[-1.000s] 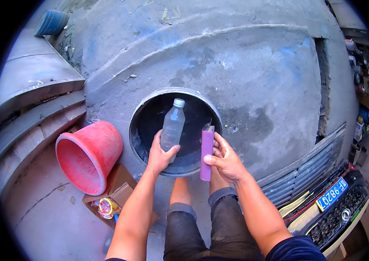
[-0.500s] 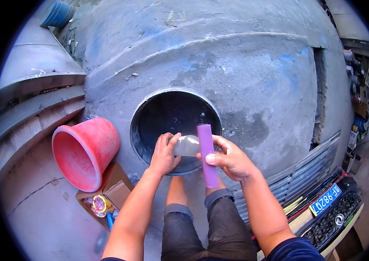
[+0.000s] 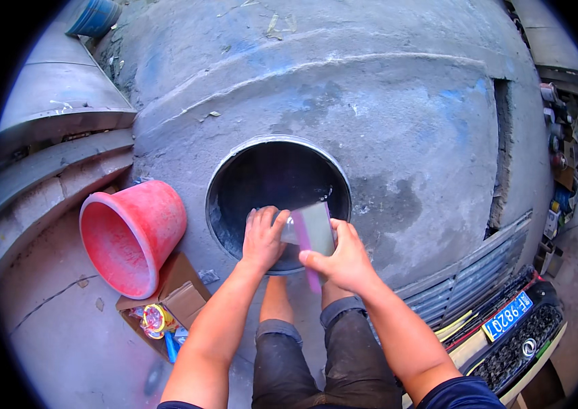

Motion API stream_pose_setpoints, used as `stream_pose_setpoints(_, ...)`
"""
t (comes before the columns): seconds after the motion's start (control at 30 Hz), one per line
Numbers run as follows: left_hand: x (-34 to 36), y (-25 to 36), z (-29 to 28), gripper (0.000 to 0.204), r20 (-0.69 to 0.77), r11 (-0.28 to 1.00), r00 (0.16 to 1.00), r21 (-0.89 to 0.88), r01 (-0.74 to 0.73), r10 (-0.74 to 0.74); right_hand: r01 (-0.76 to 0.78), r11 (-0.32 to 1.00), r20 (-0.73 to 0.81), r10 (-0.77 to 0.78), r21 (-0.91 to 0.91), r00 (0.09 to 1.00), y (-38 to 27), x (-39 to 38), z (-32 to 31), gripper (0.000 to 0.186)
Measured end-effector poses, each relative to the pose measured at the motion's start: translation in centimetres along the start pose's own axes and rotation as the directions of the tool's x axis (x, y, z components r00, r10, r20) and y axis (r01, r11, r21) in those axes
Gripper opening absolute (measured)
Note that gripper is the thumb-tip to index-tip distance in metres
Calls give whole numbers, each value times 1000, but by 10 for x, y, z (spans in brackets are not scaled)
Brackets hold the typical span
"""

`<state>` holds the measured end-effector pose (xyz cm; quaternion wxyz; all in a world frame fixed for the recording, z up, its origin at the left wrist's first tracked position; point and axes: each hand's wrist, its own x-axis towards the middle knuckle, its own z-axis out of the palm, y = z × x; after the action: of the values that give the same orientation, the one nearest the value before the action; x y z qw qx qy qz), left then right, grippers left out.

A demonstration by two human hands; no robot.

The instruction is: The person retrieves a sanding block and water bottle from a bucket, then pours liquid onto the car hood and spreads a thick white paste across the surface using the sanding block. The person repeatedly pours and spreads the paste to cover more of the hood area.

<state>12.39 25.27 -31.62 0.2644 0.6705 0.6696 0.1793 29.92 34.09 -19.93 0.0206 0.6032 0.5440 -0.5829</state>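
grey, rough concrete spreads all around, patched with blue stains, and here in the middle sits the round dark tub (image 3: 255, 178), its inside black. left of the tub, a red bucket (image 3: 159, 213) lies tipped with its mouth toward you; nearer you than that, a cardboard box (image 3: 187, 298) gapes open. far beyond the tub to the left, a blue bucket (image 3: 96, 18); to its right and nearer you, a ribbed metal grille (image 3: 463, 278).

now your hands, both over the tub's near side! your left hand (image 3: 263, 240) is partly closed, fingers bent round a clear bottle (image 3: 291, 232), mostly hidden. your right hand (image 3: 345, 258) is closed on a purple and grey block (image 3: 314, 230), thumb across its near face; it's tilted, blurred, and seen across the tub's near right rim. whether block and bottle touch, you can't tell.
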Motion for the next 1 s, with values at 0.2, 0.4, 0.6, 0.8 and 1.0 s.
stream_pose_setpoints(0.2,16,-12,-9,53,274,947,961,-316,60,31,570,685,331,-464,-454,822,7,-17,-8,82)
stream_pose_setpoints(0.4,36,-22,-8,65,510,965,855,-167,201,-90,758,278,537,-567,-589,625,30,-16,-53,75)
stream_pose_setpoints(0.6,44,-26,25,68,412,796,695,149,586,-589,348,858,-12,-380,-379,925,57,-17,-102,83)
stream_pose_setpoints(0.8,35,-56,85,59,331,709,629,264,653,-703,20,998,-277,-5,52,961,142,-31,-109,92)
stream_pose_setpoints(1.0,31,-95,128,55,446,766,633,480,427,-632,-153,842,-234,311,517,921,191,-45,-109,91)
